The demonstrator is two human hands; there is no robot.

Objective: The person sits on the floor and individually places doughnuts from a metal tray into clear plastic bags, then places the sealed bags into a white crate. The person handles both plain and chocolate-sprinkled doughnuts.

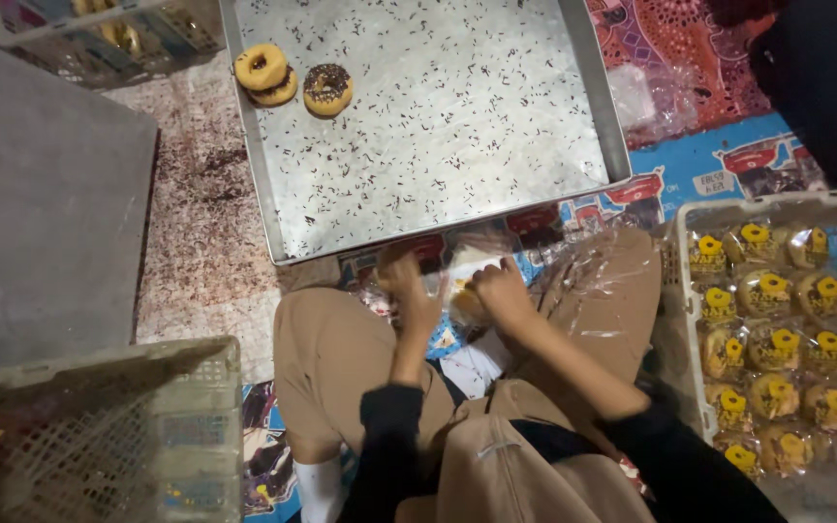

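Down in the lap, the left hand (409,291) and right hand (501,291) are both closed around a clear plastic bag (462,276) with a doughnut (467,305) inside. A white crate (690,208) of bagged doughnuts sits at the right knee, a mesh basket (99,426) at the left. Beyond lies a sprinkle-strewn metal tray (438,116), a yellow-glazed doughnut (263,73) and a chocolate-sprinkled doughnut (327,89) in its far corner.

Black sleeves pushed up the forearms; tan trousers (341,358) over the knees; a white sock (320,489) at the ankle.
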